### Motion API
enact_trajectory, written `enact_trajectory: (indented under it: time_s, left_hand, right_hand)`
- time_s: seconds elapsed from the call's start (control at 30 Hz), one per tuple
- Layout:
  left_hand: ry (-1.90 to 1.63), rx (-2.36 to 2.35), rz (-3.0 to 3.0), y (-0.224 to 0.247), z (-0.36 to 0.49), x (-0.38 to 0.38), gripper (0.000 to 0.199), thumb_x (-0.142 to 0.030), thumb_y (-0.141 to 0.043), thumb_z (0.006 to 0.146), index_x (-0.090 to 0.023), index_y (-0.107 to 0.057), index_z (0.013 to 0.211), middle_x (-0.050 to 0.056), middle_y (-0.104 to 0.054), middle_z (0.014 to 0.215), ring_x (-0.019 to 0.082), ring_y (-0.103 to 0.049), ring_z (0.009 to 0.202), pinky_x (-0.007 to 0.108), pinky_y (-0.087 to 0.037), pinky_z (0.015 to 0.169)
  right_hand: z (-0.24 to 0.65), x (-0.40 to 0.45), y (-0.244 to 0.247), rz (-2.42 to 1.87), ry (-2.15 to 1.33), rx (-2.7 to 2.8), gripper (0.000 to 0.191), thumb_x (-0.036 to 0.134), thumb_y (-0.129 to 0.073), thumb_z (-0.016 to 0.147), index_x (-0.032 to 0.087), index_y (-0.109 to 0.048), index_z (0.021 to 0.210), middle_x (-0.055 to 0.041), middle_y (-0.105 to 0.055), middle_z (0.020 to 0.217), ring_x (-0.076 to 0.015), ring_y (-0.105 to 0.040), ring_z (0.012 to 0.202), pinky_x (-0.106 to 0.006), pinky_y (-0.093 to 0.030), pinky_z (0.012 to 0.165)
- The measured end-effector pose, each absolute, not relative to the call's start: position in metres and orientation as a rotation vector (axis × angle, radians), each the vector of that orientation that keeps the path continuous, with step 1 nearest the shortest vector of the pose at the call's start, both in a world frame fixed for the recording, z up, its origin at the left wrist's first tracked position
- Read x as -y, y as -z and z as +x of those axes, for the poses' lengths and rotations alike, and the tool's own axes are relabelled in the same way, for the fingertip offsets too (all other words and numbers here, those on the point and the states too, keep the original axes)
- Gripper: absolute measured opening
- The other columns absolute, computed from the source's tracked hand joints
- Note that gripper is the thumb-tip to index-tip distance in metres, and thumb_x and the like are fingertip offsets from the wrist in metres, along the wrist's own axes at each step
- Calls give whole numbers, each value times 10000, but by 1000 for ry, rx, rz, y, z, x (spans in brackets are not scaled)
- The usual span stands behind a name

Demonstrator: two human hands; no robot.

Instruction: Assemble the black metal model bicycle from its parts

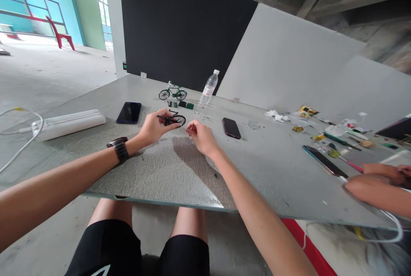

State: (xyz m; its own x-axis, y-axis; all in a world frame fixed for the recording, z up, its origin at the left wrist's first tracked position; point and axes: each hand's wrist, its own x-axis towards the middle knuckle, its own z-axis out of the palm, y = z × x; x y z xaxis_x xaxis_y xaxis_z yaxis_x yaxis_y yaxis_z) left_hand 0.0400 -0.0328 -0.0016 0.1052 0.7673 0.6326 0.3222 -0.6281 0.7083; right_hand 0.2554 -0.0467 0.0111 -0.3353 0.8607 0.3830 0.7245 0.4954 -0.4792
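Note:
My left hand (156, 127) is closed on a small black model bicycle (177, 119), whose spoked wheel sticks out past the fingertips; part of it is hidden by the hand. Just to its right, apart from the model, my right hand (199, 135) has its thumb and fingers pinched together. Whatever is between those fingers is too small to make out. Behind the hands stands an upright green model bicycle (173, 92) with black wheels. Small dark green pieces (186, 105) lie in front of it, and tiny parts (203, 116) are scattered nearer my right hand.
A clear water bottle (209, 87) stands near the partition. Phones lie on both sides: a blue one (129, 112) and a black one (231, 128). At left is a white power strip (69, 124) with a cable. Another person's arm (379, 188) rests at right beside tools and packets.

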Motion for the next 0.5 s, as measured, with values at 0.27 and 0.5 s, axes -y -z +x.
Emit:
enact_trajectory:
  time_s: [0.27, 0.5]
  left_hand:
    - [-1378, -947, 2214, -4, 40, 40, 189, -337, -791, 787, -198, -668, 826, 7, -726, 797, 169, -671, 765, 291, -537, 748]
    - [-1324, -867, 2275, -4, 39, 41, 225, -319, -804, 780, -199, -667, 913, 22, -744, 859, 174, -701, 827, 285, -543, 792]
  right_hand:
    - [258, 51, -22, -1125, -282, 1892, 211, 336, -590, 957, 206, -752, 922, -64, -762, 931, -192, -661, 804, -321, -480, 722]
    - [250, 54, -21, -1092, -301, 2004, 222, 392, -621, 949, 227, -763, 910, -53, -745, 896, -187, -654, 810, -308, -484, 698]
